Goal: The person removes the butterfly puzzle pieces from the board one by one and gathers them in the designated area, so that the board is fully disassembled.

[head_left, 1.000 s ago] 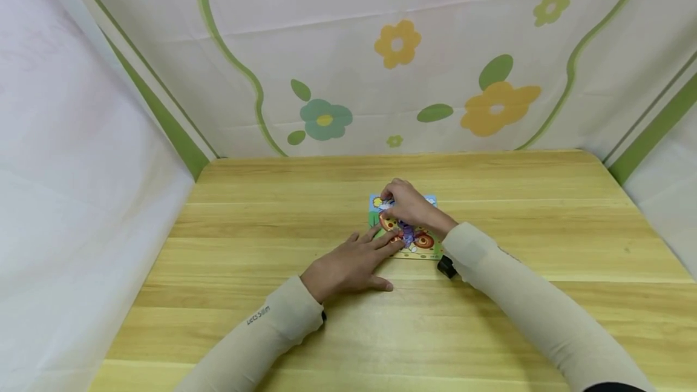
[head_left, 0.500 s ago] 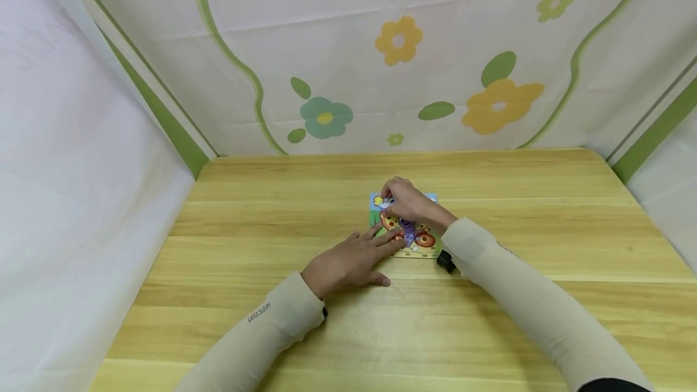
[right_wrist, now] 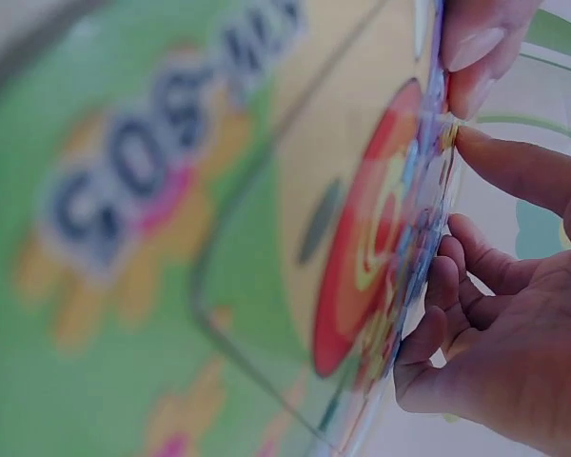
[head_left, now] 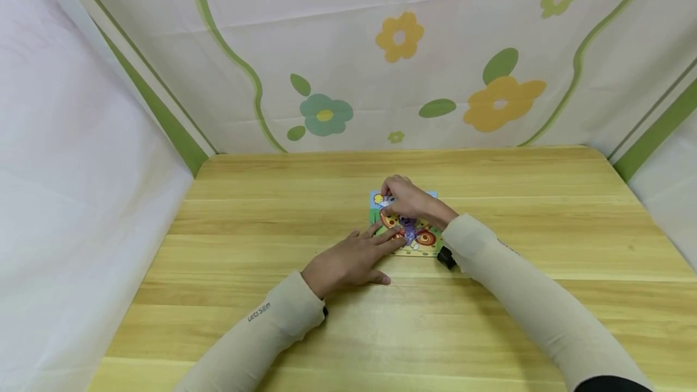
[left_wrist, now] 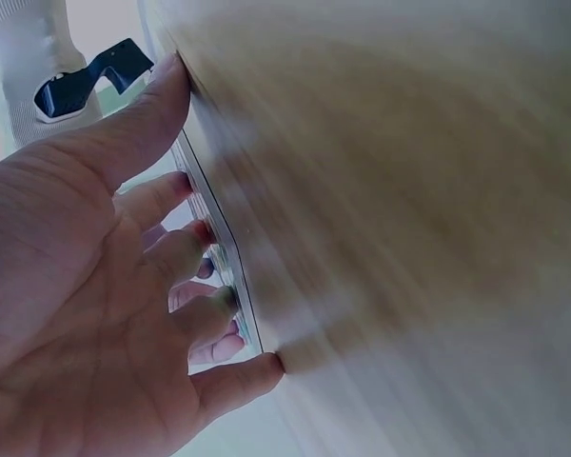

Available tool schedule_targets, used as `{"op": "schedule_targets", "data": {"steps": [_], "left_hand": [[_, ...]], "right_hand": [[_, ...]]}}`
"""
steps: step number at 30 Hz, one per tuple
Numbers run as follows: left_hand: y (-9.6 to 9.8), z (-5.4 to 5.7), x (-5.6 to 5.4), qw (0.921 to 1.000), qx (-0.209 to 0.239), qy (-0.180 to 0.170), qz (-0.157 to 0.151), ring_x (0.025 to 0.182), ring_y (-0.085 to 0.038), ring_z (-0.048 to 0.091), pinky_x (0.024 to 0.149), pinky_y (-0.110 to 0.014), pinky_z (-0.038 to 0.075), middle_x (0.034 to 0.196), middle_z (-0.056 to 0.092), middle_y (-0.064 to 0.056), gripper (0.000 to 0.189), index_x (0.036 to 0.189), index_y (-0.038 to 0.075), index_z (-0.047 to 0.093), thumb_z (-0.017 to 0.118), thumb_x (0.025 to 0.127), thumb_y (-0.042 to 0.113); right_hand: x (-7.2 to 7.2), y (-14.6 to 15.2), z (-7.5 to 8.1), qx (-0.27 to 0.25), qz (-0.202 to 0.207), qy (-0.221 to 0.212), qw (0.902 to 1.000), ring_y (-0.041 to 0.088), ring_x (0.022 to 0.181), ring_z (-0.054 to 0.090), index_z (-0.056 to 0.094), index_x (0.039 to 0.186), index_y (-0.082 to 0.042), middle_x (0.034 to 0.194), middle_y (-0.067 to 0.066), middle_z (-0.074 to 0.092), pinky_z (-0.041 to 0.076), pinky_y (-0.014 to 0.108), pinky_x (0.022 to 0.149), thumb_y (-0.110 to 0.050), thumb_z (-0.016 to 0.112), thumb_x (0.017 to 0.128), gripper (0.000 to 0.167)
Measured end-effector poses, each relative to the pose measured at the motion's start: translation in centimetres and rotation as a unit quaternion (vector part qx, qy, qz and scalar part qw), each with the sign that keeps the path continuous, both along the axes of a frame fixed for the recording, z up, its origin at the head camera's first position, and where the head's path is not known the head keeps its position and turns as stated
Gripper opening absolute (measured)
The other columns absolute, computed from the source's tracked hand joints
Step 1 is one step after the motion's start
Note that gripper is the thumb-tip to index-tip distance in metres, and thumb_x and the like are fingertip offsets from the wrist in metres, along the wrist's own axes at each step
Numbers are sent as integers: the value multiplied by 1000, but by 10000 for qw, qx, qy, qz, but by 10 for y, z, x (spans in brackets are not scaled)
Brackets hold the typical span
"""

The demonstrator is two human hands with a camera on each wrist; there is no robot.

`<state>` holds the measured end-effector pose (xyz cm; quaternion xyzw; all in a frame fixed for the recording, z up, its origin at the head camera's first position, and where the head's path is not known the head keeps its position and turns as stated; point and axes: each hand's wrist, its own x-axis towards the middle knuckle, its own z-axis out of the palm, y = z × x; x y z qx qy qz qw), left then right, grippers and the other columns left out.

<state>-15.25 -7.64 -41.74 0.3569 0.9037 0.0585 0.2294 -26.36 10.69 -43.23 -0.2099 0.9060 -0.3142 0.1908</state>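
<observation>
A colourful butterfly jigsaw puzzle (head_left: 425, 239) lies flat on the wooden table, with a green border and printed lettering close up in the right wrist view. My left hand (head_left: 348, 264) rests with spread, straight fingers on its lower left part; the thumb stays off the board on the tabletop. At the upper left of the picture, my right hand (head_left: 409, 199) curls thumb and fingers down and pinches a puzzle piece at the butterfly's upper wing. That piece is mostly hidden by the hand. In the right wrist view, the thumb (right_wrist: 500, 162) and curled fingertips meet the puzzle's surface.
The light wooden table (head_left: 261, 198) extends around the puzzle on every side. A white fabric wall (head_left: 348, 11) with printed flowers rises behind it, and more white fabric (head_left: 81, 168) hangs at the left. A black wrist-camera mount (head_left: 446, 258) sits under the right cuff.
Both hands keep nearly the same place on the puzzle. The head view has tilted slightly, so the scene sits a little higher or lower; nothing is taken up or let go.
</observation>
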Motion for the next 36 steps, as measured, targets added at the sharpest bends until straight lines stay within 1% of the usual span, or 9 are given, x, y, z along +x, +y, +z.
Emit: {"op": "schedule_targets", "data": {"steps": [7,12,17,24,30,36], "left_hand": [[1,2,0,10000,-8,-19,50,166,-27,3,127,-62,27,178,9,6,82,169,31,18,61,102,48],[1,3,1,9999,35,-104,89,166,-27,2,127,-62,26,178,9,7,82,169,31,18,62,102,48],[1,2,1,9999,42,-109,90,166,-26,2,127,-62,25,178,8,7,81,169,32,18,61,102,48],[1,1,1,9999,79,-51,67,166,-27,3,127,-62,26,178,9,7,82,169,32,18,61,102,48],[0,2,1,10000,81,-30,40,166,-27,3,126,-63,27,178,9,7,82,169,31,18,62,102,47],[0,2,1,9999,126,-78,58,166,-27,3,127,-63,26,178,9,7,81,169,31,18,62,103,46]], "right_hand": [[0,0,0,4,-8,-10,10000,33,121,45,59,120,0,122,15,56,45,48,103,-12,77,94,33],[0,0,-1,-17,-67,-60,10000,34,124,45,59,124,0,125,15,56,44,50,106,-13,77,95,37],[0,0,-2,-17,-77,-110,9999,33,124,45,60,127,-1,126,15,55,43,50,107,-12,77,95,38],[0,1,0,-15,-26,-157,9999,32,120,44,56,124,-5,124,14,53,44,49,101,-13,75,96,36],[0,3,-1,-143,43,-83,9999,34,122,45,55,122,-7,127,16,54,45,52,101,-12,76,96,34],[-1,4,-4,-306,137,-73,9994,33,115,51,53,122,-8,125,19,53,49,47,93,-9,75,96,34]]}}
